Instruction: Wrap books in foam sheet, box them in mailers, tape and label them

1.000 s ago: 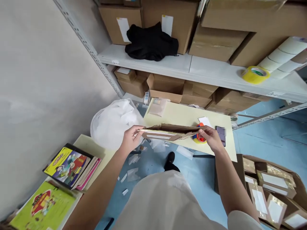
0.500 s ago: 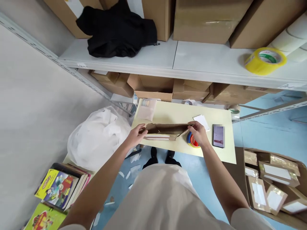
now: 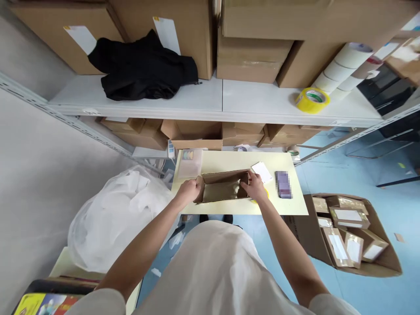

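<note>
An open cardboard box (image 3: 223, 176), long and shallow, is at the front of the pale yellow table (image 3: 223, 159). At its left end, my left hand (image 3: 189, 191) is closed on the cardboard. My right hand (image 3: 254, 186) grips the right end, thumb inside the wall and fingers outside. Through the open top I see the inner walls and a pale area at the bottom. A roll of tape (image 3: 266, 192) is mostly hidden behind my right hand. White cards (image 3: 262, 171) and a phone (image 3: 283, 184) lie to the right, and a pale flat packet (image 3: 191, 162) at the back left.
Above the table's back runs a shelf (image 3: 183, 107) with cartons, a black garment (image 3: 147, 68) and yellow tape (image 3: 312, 100). A translucent bag (image 3: 114, 214) of white material stands left. Right, a large carton (image 3: 387, 258) holds several small taped boxes. Books (image 3: 49, 304) lie lower left.
The box, seen narrow and folded in before, is now spread into an open rectangle with its inside showing. Both hands have shifted left in view and still grip its ends. The camera view has also shifted.
</note>
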`<state>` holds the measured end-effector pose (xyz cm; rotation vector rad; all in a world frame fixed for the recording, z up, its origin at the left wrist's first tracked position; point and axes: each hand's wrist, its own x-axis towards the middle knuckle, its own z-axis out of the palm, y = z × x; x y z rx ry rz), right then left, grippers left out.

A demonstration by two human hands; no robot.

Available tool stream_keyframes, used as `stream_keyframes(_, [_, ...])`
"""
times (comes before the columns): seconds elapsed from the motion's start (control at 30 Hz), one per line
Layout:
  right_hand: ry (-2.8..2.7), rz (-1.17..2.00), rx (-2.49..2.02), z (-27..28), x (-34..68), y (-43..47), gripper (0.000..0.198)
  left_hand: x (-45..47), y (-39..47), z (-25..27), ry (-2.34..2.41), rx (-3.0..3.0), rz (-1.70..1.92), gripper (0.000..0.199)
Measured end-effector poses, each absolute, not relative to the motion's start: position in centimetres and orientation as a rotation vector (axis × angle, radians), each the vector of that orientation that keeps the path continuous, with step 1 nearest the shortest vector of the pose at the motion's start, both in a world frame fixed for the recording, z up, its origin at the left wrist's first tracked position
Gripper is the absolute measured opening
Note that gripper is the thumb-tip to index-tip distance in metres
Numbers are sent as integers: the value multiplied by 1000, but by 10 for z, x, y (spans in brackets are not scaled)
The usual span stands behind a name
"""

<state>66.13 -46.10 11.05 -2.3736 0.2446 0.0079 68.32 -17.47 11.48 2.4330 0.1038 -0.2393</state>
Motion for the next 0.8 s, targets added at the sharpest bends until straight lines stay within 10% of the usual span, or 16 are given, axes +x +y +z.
stream_keyframes(0.33, [104, 44, -2490, 127, 622, -457, 58, 669, -187, 131, 144, 2204, -158, 16])
stream_keyframes(0.67, [-447, 438, -2229, 126, 639, -495, 70, 649, -151, 132, -569, 2307, -425, 100])
stream_keyframes(0.8, [-520, 453, -2255, 119, 641, -502, 64, 656, -153, 123, -723, 2466, -373, 81])
